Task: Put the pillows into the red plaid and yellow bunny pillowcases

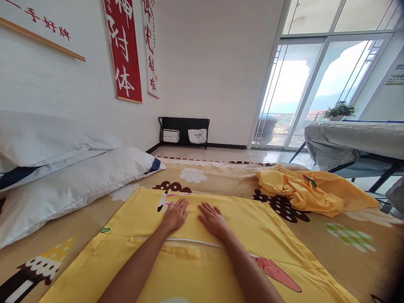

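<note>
both the left hand (pixel 175 215) and right hand (pixel 212 219) lie flat, fingers spread, gripping nothing, on the soft, light yellow pillowcase (pixel 202 261), best pinched at its corners.

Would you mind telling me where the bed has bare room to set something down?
Free bedspread lies between the flat yellow pillowcase and the far edge, and right of it below the crumpled yellow cloth. The left is crowded by white pillows; both hands press the pillowcase.

Both arms extended; left hand (pixel 175 215), right hand (pixel 212 219) flat, palms down.
</note>
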Action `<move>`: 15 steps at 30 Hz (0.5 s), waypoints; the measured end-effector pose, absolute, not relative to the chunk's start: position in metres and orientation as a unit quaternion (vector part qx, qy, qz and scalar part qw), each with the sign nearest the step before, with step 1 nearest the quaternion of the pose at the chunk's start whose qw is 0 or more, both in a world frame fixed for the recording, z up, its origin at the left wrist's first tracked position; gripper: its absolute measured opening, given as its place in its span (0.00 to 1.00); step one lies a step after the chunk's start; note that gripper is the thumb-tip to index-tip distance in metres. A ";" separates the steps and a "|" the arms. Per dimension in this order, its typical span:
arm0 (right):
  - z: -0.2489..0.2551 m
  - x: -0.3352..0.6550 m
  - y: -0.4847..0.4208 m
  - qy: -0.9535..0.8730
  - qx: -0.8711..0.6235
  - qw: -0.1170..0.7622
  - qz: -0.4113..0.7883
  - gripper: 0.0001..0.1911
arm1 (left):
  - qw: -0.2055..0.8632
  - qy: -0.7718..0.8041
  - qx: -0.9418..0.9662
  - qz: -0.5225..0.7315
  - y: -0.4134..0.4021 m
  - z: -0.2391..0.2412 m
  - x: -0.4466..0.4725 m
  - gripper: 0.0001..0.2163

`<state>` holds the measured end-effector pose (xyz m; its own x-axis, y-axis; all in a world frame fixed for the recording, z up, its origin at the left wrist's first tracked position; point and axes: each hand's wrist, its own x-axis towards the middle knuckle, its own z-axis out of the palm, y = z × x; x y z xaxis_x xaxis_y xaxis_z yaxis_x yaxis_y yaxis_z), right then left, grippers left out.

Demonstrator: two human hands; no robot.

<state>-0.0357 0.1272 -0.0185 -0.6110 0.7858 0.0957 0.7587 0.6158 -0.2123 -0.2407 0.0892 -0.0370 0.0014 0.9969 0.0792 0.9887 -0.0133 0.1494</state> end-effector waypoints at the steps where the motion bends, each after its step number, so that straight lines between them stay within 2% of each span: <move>1: -0.020 -0.023 0.140 -0.884 -0.453 0.088 0.075 0.30 | 0.020 0.720 0.689 0.084 0.093 -0.037 -0.259 0.26; 9: -0.047 0.125 0.226 -0.779 -0.625 0.027 0.041 0.33 | -0.008 0.834 0.549 0.054 0.079 -0.030 -0.409 0.29; 12: -0.054 0.159 0.236 -0.756 -0.655 0.010 0.023 0.34 | -0.014 0.853 0.520 0.041 0.069 -0.028 -0.430 0.29; 15: -0.044 0.154 0.232 -0.720 -0.694 0.012 -0.005 0.34 | -0.093 0.856 0.508 0.035 0.068 -0.020 -0.417 0.27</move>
